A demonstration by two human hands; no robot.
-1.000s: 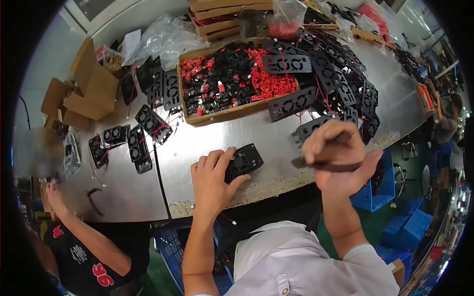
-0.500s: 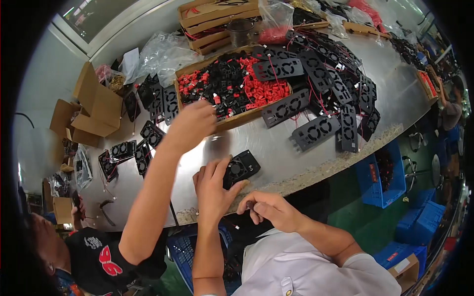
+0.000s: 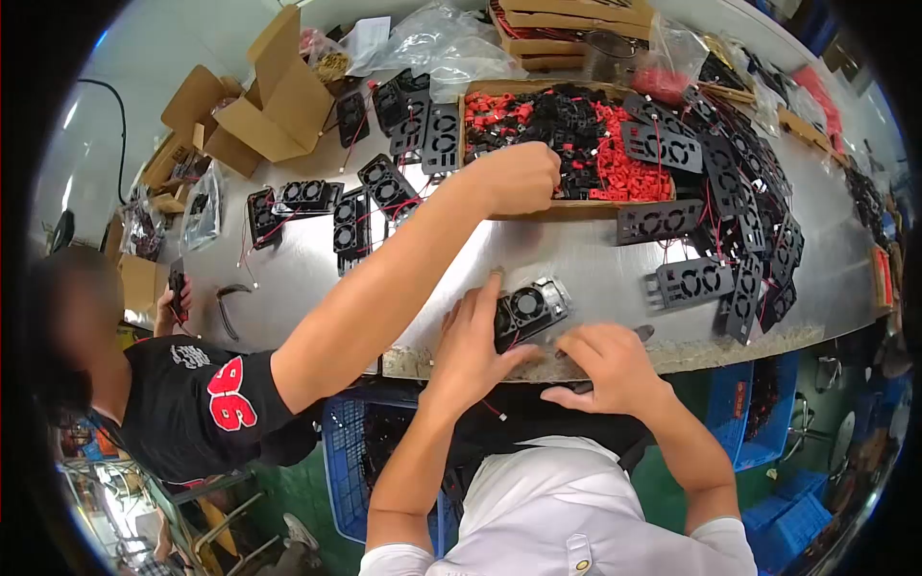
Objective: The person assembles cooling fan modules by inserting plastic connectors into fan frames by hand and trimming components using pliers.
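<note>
My left hand (image 3: 471, 348) grips the left end of a black fan unit (image 3: 528, 303) lying on the metal table near its front edge. A thin wire with a small white plug hangs from the unit over the edge. Just to the right, my right hand (image 3: 609, 369) is closed around a dark object, mostly hidden, whose tip pokes out beside the fingers. Behind the unit, a co-worker's hand (image 3: 523, 179) reaches to the front of a cardboard tray (image 3: 584, 208) of red and black plastic parts.
Black fan brackets (image 3: 693, 280) are piled at the right. Several fan units (image 3: 307, 196) and an open cardboard box (image 3: 279, 106) stand at the left. The co-worker's arm (image 3: 384, 288) crosses the table's left part. Blue crates (image 3: 735, 408) are below the edge.
My right hand has come in beside the fan unit, while my left hand stays on it. The co-worker's arm now reaches farther over, to the tray. The view has shifted.
</note>
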